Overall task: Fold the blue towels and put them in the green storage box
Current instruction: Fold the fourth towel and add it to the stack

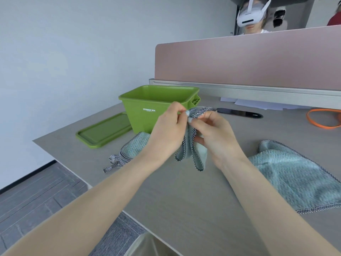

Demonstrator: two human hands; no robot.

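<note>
We see the left hand (170, 130) and right hand (215, 137) both pinching the checked hem of one blue towel (191, 145), lifted just in front of the green storage box (145, 108); its folds hang to the table (175, 200); a second towel (295, 174) lies flat at right; another (132, 146) rests beside the lid (105, 130).

Blue towel, checked trim (190, 145): lifted off the table, hanging bunched in folds. 
Second blue towel (299, 178): spread flat, right side. 
Third blue towel (129, 150): crumpled, just before the box. 
Green storage box (144, 111): upright, open. 
Green lid (105, 130): flat, touching the box's left.
</note>
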